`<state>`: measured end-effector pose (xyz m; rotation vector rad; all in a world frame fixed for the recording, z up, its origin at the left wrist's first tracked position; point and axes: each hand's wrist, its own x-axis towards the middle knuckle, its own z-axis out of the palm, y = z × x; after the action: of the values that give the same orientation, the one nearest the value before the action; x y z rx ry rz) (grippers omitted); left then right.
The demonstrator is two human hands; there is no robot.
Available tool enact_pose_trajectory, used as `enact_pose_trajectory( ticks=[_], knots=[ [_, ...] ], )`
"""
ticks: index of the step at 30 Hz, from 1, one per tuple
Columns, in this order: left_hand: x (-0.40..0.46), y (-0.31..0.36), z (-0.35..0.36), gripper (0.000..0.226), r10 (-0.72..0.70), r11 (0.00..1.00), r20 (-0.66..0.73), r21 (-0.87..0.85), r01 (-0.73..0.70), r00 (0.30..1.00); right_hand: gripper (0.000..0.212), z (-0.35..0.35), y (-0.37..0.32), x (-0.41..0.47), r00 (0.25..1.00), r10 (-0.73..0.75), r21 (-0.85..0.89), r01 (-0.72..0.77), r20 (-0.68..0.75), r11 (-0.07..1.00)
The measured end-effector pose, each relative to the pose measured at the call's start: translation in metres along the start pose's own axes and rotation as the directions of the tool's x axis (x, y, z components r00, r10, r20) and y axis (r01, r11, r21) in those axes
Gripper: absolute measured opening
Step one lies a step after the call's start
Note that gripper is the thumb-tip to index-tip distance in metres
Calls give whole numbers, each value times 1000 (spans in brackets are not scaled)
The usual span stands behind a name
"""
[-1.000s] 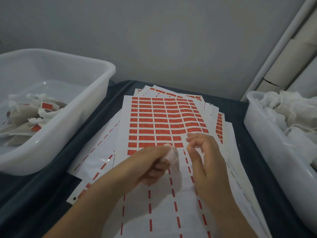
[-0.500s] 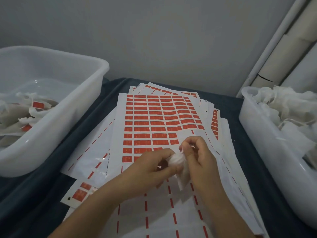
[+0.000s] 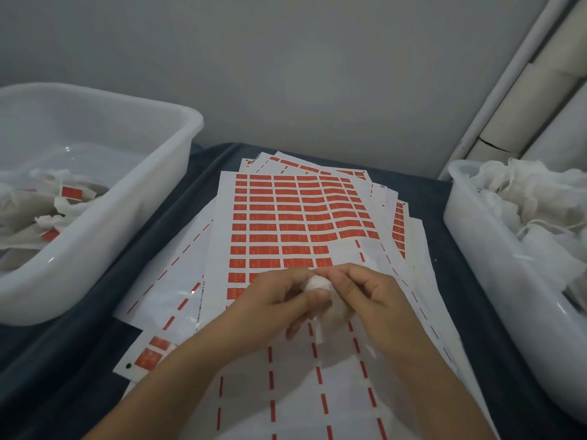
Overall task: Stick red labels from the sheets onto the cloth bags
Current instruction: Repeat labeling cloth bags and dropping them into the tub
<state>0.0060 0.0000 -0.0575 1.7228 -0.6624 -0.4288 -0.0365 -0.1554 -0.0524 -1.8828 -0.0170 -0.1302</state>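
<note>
Cloth bag (image 3: pixel 320 285), small and white, sits bunched between my two hands above the near half of the top label sheet (image 3: pixel 287 217). My left hand (image 3: pixel 279 300) has its grip closed round the bag from the left, thumb and curled fingers wrapped on the fabric. My right hand (image 3: pixel 365 292) pinches the bag's upper edge from the right, fingertips curled in tight against the cloth. Part of the bag hangs down below both hands, over the stripped part of the sheet. I cannot tell whether a label is already on it; the fabric is crumpled and my fingers cover most of it.

That top sheet lies on a fanned stack of sheets (image 3: pixel 178 281) spread over the dark bench (image 3: pixel 422 192). Its far half carries full rows of red labels (image 3: pixel 286 227); the near half shows only thin red dashes on white backing.

On my left, a white plastic tub (image 3: pixel 133 198) rests on the bench and holds bags with red labels (image 3: pixel 71 192) on them. On my right, a second white tub (image 3: pixel 476 242) is heaped with plain white bags (image 3: pixel 536 198). A grey wall (image 3: pixel 286 74) rises behind the bench, with pale pipes (image 3: pixel 521 90) slanting up in the right corner.
</note>
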Motion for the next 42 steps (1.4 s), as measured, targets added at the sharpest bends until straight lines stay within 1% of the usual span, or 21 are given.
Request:
enact_pose_trajectory(
  ticks=[2, 4, 7, 9, 11, 13, 15, 17, 20, 23, 25, 27, 28, 29, 31, 33, 35, 37, 39, 41, 42],
  knots=[
    [2, -2, -2, 21, -13, 1000, -34, 2, 13, 999, 19, -1, -1, -1, 996, 9, -21, -7, 83, 1000],
    [3, -4, -2, 21, -37, 999, -26, 0, 37, 999, 25, -2, 0, -1, 994, 12, -93, -2, 110, 996],
    [4, -4, -2, 25, -61, 998, 14, -12, 61, 998, 18, -2, 1, -1, 999, 27, -138, -20, 43, 990],
    [5, -2, -4, 24, -61, 997, -1, -42, 61, 998, 18, -2, 1, 0, 999, 45, -130, -46, -9, 990],
    [5, 0, -8, 24, -33, 995, -48, -94, 28, 998, 11, 0, -2, 0, 993, 108, -56, -111, -46, 992],
    [5, 2, -10, 26, 18, 995, -106, -94, -28, 994, 25, 1, -4, -2, 982, 187, 23, -187, -25, 982],
    [3, 2, -9, 29, 60, 994, -158, -79, -73, 986, 28, 0, -7, -4, 966, 246, 111, -254, 85, 961],
    [2, 2, -7, 29, 72, 992, -174, -88, -88, 982, 23, 0, -12, -7, 937, 272, 238, -322, 219, 916],
    [3, 5, -5, 27, 69, 983, -155, -155, -93, 985, 24, 0, -17, -8, 912, 246, 435, -377, 329, 818],
    [3, 5, -4, 30, 13, 963, -168, -265, -58, 986, 24, 2, -15, -6, 913, 264, 556, -400, 311, 729],
    [3, 3, 0, 39, -28, 956, -181, -293, -27, 983, 25, 3, -11, -4, 920, 304, 534, -391, 247, 749],
    [3, 2, 3, 46, -18, 981, -244, -192, -30, 970, 30, 2, -6, -3, 934, 331, 409, -357, 135, 840],
    [4, 0, 5, 45, 27, 996, -302, -74, -52, 953, 32, 2, -3, -4, 940, 328, 366, -338, 90, 867],
    [4, -2, 6, 38, 100, 994, -339, 72, -80, 935, 33, 3, -2, -4, 945, 320, 336, -323, 64, 885],
    [3, -6, 9, 18, 239, 939, -303, 312, -141, 923, 35, 5, -2, -3, 951, 305, 280, -304, 41, 911],
    [2, -9, 11, 18, 295, 901, -265, 398, -175, 918, 34, 6, -2, -3, 955, 294, 245, -292, 31, 924],
    [3, -10, 8, 24, 285, 900, -257, 403, -166, 923, 27, 6, 0, -2, 962, 272, 240, -273, 34, 932],
    [4, -6, 4, 21, 212, 949, -279, 289, -128, 937, 25, 4, -1, -3, 967, 249, 245, -255, 56, 935],
    [5, 1, -2, 15, 30, 998, -298, -40, -44, 954, 28, 4, -3, -4, 971, 226, 228, -239, 85, 944],
    [5, 4, -9, 20, -146, 931, -218, -361, 59, 965, 38, 5, -4, -3, 968, 230, 204, -246, 99, 947],
    [5, 5, -12, 20, -197, 881, -169, -462, 99, 966, 41, 5, -4, -2, 966, 236, 199, -252, 104, 947]
  ],
)
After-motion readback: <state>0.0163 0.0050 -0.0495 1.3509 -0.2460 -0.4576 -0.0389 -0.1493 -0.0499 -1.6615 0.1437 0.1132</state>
